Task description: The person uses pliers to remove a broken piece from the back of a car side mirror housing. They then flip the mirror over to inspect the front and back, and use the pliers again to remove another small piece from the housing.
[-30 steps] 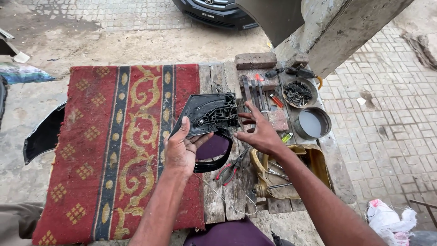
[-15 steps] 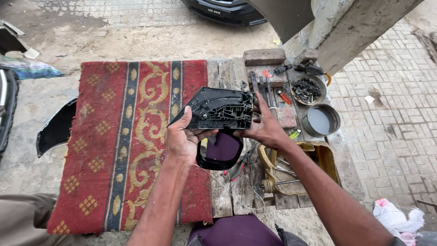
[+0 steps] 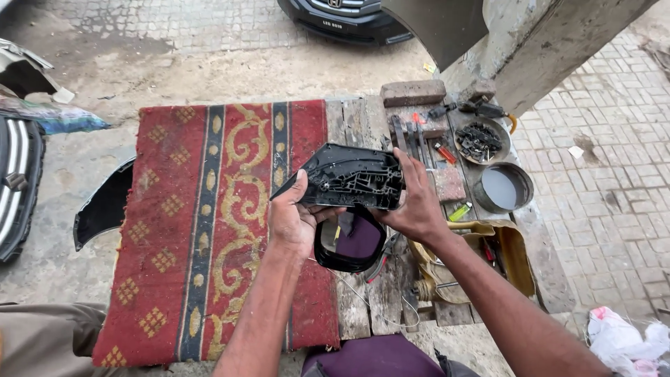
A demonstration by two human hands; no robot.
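I hold a black plastic car-mirror housing (image 3: pixel 349 176) up over a wooden workbench (image 3: pixel 363 119), its ribbed inner side facing me. My left hand (image 3: pixel 296 218) grips its lower left edge with the thumb on top. My right hand (image 3: pixel 413 202) clasps its right end, fingers spread over the edge. Just below the housing, a black oval mirror frame (image 3: pixel 349 244) lies on the bench, partly hidden behind my hands.
A red patterned rug (image 3: pixel 202 223) covers the bench's left part. At the right are a brick (image 3: pixel 413 92), a bowl of black small parts (image 3: pixel 480 141), a round tin (image 3: pixel 504 187), screwdrivers and an open yellow bag (image 3: pixel 488 258). Car body parts lie on the ground at left.
The housing has been tilted and lifted a little between my hands. The view has shifted, and both hands keep their grip.
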